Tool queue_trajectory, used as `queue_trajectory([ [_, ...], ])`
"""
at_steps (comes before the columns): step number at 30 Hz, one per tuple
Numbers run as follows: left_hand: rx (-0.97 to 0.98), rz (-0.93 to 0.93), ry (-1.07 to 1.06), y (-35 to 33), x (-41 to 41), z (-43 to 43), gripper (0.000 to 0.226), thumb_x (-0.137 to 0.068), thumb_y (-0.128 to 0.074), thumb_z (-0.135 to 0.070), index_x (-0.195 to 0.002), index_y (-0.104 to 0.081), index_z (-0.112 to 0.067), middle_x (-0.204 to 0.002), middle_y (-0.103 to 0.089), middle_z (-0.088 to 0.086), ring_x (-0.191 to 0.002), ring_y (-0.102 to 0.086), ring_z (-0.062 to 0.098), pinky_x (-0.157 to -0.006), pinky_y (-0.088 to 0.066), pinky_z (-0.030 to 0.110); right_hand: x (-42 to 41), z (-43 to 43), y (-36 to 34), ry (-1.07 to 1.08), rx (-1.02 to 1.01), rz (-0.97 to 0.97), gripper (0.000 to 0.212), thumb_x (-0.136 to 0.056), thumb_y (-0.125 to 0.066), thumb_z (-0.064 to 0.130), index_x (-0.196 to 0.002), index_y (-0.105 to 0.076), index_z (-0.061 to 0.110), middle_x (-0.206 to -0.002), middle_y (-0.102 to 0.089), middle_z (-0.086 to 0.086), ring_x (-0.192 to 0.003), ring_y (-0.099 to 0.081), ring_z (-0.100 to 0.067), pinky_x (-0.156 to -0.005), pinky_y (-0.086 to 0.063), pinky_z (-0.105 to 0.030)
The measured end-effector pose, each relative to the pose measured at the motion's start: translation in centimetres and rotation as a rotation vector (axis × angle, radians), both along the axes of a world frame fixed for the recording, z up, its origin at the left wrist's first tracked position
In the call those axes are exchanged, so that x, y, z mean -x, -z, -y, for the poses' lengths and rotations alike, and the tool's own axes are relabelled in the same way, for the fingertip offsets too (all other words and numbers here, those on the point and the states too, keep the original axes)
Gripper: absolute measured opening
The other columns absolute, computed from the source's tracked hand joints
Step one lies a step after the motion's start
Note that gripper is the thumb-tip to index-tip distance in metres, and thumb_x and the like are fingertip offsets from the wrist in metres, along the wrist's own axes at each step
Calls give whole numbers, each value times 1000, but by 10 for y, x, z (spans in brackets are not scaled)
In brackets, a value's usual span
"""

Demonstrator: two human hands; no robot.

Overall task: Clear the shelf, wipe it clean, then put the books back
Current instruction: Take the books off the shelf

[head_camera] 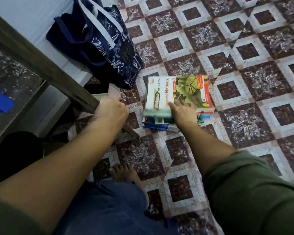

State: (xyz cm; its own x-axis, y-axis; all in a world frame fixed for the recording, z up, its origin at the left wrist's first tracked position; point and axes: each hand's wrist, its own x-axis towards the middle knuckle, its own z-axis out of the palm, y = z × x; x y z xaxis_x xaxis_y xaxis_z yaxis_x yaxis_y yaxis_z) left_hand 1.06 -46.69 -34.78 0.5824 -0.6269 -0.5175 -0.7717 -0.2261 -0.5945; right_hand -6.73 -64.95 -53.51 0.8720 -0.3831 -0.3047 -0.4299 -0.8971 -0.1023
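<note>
Green-sleeved arms reach down. Right hand lies flat, fingers straight, on stacked books on the patterned floor. Left hand grips a pale pink object by the wooden frame. Navy bag stands just beside the books.

The person's left sleeve and right sleeve are olive-green, loose and creased, ending near the elbows. Blue denim covers a leg. Left hand, right hand and foot are bare.
</note>
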Motion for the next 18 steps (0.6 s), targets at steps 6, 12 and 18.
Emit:
queue_trajectory([
  [6, 24, -29, -30, 4, -3, 1, 30, -93, -42, 6, -109, -60, -11, -114, -62, 0, -103, -61, 21, -51, -20, 26, 17, -11, 36, 18, -61, -54, 80, -92, -53, -1, -155, -11, 27, -163, -9, -3, -149, -10, -32, -120, -16, -45],
  [12, 176, -154, 95, -11, 12, -8, 15, -92, -51, -5, -92, -54, -20, -90, -59, -8, -92, -60, 19, -72, -42, 26, 5, -29, -19, 9, -211, -220, 71, -84, -70, 41, -143, -36, 21, -144, -43, -11, -131, -43, -30, -108, -39, -46],
  [18, 659, -410, -373, -32, 16, -92, 29, -91, -56, -45, -116, -61, -29, -114, -62, -5, -102, -60, 21, -81, -51, 35, 10, -101, -128, -253, -338, -21, 39, -90, -60, 38, -123, -56, 18, -113, -64, -8, -101, -62, -27, -83, -54, -40],
])
